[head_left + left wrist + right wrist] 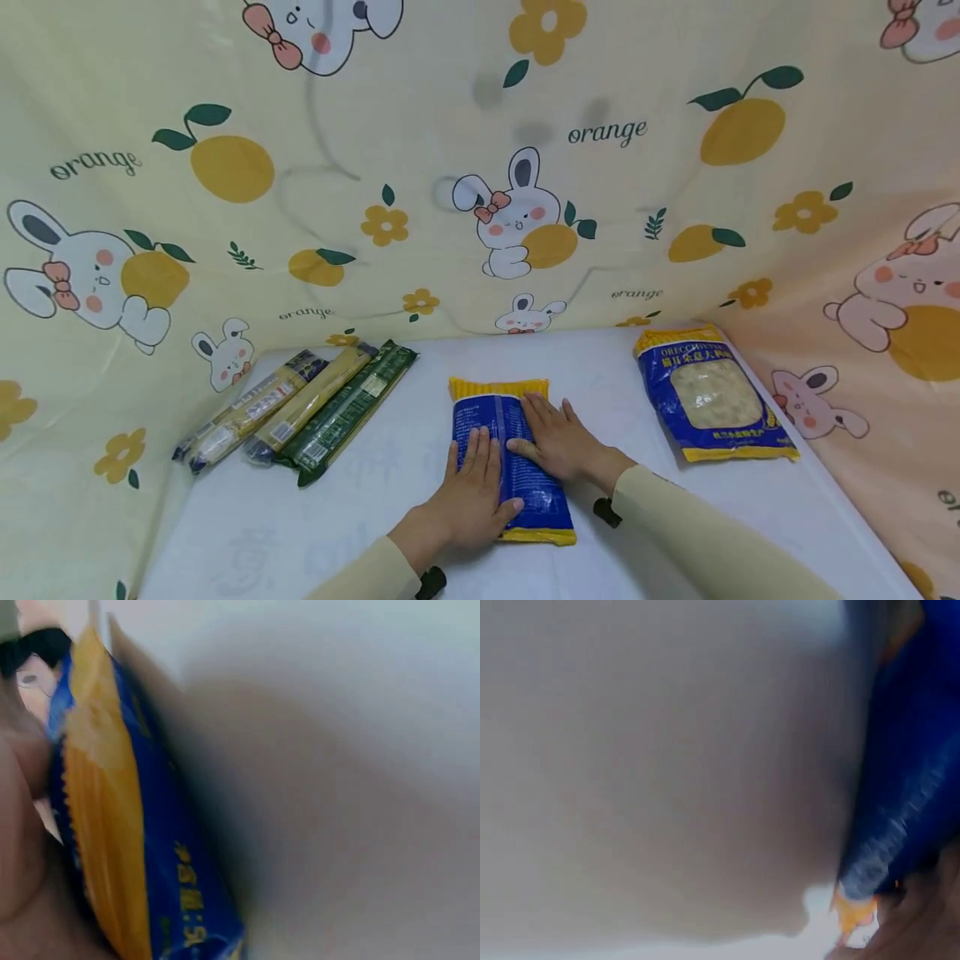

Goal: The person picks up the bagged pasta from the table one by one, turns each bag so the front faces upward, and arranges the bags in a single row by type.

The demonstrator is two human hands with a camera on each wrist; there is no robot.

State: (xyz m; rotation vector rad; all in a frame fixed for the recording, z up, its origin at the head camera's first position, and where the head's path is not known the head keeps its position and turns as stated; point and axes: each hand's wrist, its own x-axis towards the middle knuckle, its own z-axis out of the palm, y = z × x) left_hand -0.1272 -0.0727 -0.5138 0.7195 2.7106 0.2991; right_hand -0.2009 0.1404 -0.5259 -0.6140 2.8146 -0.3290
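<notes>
My left hand [468,500] and right hand [558,442] flat on a blue pack [534,493]

My two hands lie palm down, fingers straight and thumbs set apart, pinching nothing; the left rests across the lower left part of the pack, the right across its upper right edge; cream sleeves [705,525] run down to both wrists. The blue pack sits in the middle of the tabletop [375,525], nearest me of all the packs; it is a soft, rounded rectangle of glossy plastic film, with a yellow band at each end, rows of fine pale print, and a lengthwise line down its face; from my left wrist, the yellow end shows a toothed edge and shallow ridges, with gold lettering on the blue beside it; from my right wrist, the film is blurred, though wrinkles catch the light.

Well apart to my right lies a windowed pack [723,396], also blue with yellow ends; its clear oval shows pale, lumpy pieces, under the word ORECCHIETTE; to my left, three long, slim packs lie slanted side by side: a green pack [348,417] nearest my hands, a clear-sided middle pack [311,404] with straw-coloured contents, and an outer pack [255,412] with dark ends; behind everything hangs a creased cream cloth [420,108], printed with rabbits, oranges and flowers.
</notes>
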